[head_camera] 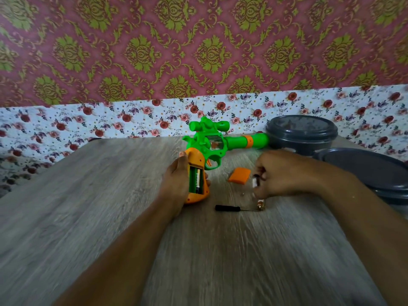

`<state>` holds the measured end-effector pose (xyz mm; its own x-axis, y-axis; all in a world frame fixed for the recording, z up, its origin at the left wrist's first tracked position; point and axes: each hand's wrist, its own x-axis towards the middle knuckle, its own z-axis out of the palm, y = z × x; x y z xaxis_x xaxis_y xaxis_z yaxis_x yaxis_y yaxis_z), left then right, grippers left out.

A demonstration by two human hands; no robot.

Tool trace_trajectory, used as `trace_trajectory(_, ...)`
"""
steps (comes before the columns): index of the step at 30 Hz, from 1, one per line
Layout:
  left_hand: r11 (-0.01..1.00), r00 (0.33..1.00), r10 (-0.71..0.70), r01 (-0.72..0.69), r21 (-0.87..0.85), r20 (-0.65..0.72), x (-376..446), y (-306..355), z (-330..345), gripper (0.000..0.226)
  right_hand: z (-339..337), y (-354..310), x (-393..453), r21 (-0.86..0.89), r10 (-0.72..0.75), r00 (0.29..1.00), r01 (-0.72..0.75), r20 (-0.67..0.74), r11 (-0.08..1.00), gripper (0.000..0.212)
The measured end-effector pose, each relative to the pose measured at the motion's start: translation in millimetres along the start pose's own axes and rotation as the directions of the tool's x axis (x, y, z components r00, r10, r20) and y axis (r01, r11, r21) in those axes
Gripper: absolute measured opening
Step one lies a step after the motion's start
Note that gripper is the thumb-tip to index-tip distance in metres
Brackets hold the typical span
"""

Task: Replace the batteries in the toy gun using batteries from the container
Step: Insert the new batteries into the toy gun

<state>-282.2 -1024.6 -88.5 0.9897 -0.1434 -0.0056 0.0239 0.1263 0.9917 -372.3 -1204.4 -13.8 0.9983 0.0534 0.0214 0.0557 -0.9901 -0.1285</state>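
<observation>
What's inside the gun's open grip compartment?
One battery sits in the orange grip of the toy gun; the slot beside it looks empty. The left hand covers the grip's far side.

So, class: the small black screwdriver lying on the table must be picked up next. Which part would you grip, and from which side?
Grip the black handle of the screwdriver, coming from above. It lies flat, handle pointing left into bare table; the thin shaft's tip ends against a battery under the right hand, so that end is crowded.

Home room: damask wallpaper, floral wall border, wood-grain table, plastic tubs.
</observation>
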Motion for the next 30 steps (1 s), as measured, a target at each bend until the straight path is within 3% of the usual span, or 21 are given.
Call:
trace_trajectory(4,0.996,0.999,0.04,-0.039,0.079,-0.011,0,-1,0,0.06,12,-27,1,0.301,-0.178,0.973,0.215,-0.144,0.929,0.025)
trace_trajectory(7,0.978,0.994,0.101,-0.094,0.187,-0.03,6,-6,-3,0.077,31,-44,8,0.301,-0.247,0.918,0.342,-0.31,0.89,0.045)
trace_trajectory(9,0.977,0.994,0.112,-0.108,0.184,-0.009,6,-7,-5,0.089,42,-50,11,0.313,-0.274,0.896,0.387,-0.349,0.867,0.058)
trace_trajectory(16,0.974,0.995,0.097,-0.094,0.205,-0.005,10,-10,-5,0.109,66,-54,21,0.255,-0.328,0.865,0.439,-0.381,0.861,0.05)
trace_trajectory(21,0.961,0.993,0.121,-0.115,0.25,-0.009,5,-7,-5,0.107,68,-55,19,0.244,-0.328,0.854,0.445,-0.404,0.862,0.04)
trace_trajectory(27,0.942,0.987,0.158,-0.143,0.303,-0.025,2,-5,-4,0.116,69,-61,18,0.288,-0.309,0.837,0.464,-0.451,0.837,0.038)
trace_trajectory(30,0.951,0.987,0.16,-0.148,0.272,-0.022,0,-4,-3,0.109,69,-63,17,0.415,-0.217,0.839,0.451,-0.5,0.79,0.028)
